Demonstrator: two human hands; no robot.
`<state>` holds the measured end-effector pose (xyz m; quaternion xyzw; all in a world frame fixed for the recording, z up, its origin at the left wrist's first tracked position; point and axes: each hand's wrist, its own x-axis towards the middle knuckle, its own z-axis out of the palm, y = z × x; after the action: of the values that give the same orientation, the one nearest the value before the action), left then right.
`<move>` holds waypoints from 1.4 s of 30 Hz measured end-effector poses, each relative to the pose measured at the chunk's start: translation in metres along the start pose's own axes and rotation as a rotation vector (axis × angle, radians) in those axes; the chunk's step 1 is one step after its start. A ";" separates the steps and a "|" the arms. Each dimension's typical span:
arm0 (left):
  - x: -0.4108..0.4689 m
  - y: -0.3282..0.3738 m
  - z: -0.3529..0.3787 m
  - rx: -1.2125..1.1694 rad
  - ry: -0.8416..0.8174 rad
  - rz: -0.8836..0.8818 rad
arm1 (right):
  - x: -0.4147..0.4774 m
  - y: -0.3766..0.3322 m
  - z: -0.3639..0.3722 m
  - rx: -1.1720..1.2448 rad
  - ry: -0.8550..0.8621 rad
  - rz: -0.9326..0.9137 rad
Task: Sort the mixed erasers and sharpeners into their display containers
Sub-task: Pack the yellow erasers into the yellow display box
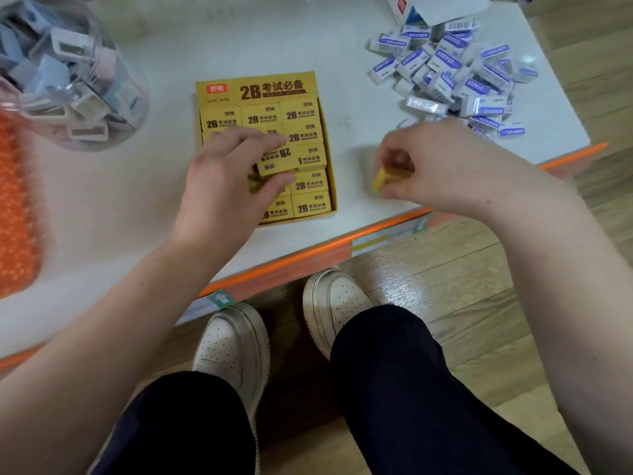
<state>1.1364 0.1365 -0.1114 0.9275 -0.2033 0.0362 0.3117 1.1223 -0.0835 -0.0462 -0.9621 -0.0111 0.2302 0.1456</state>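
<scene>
A yellow display box (255, 86) marked 2B sits mid-table, filled with rows of yellow 2B erasers. My left hand (227, 180) is over the box and pinches one yellow eraser (284, 159) lying askew on top of the rows. To the right of the box, my right hand (435, 166) grips another yellow eraser (385, 178) just above the table. A pile of white and blue erasers (452, 70) lies at the back right. A clear jar of pastel sharpeners (65, 73) stands at the back left.
An open white and blue carton (428, 6) lies behind the blue eraser pile. An orange dotted item (15, 207) sits at the left edge. The white table (137, 207) has an orange front rim (308, 255); my shoes and the wooden floor are below.
</scene>
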 end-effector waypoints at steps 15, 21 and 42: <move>-0.011 -0.015 -0.016 -0.024 0.098 -0.108 | 0.029 -0.057 0.056 0.336 0.691 -0.367; -0.011 -0.015 -0.014 -0.034 0.124 -0.128 | 0.029 -0.039 0.067 0.332 0.746 -0.379; -0.002 -0.016 -0.008 -0.039 0.131 -0.190 | 0.041 -0.047 0.067 0.263 0.682 -0.225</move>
<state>1.1412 0.1538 -0.1144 0.9320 -0.0943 0.0630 0.3443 1.1308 -0.0162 -0.1075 -0.9494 -0.0378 -0.1211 0.2874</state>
